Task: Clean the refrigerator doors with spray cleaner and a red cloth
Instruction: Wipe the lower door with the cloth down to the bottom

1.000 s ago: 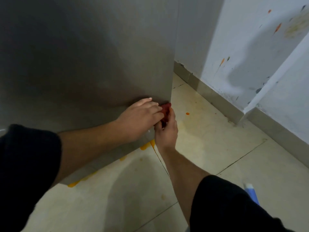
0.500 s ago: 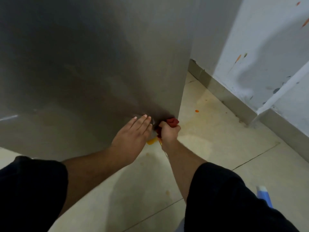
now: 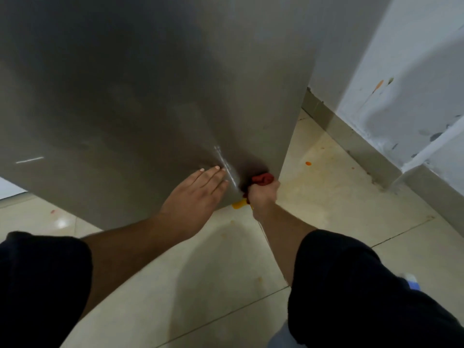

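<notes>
The red cloth (image 3: 262,178) is bunched into a wad with no clear long axis. It pokes out of the top of my fist, pointing up against the lower right corner of the refrigerator door (image 3: 150,96). My right hand (image 3: 263,195) grips it with the fingers curled tight. Just beside it, my left hand (image 3: 200,189) lies flat on the door with its fingers straight and together, holding nothing. A yellow piece (image 3: 238,204) shows under the door's bottom edge on the tiled floor (image 3: 339,197).

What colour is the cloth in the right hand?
Red cloth, seen in the head view.

Head cam, facing down/fwd, near fridge door (image 3: 150,96)
</notes>
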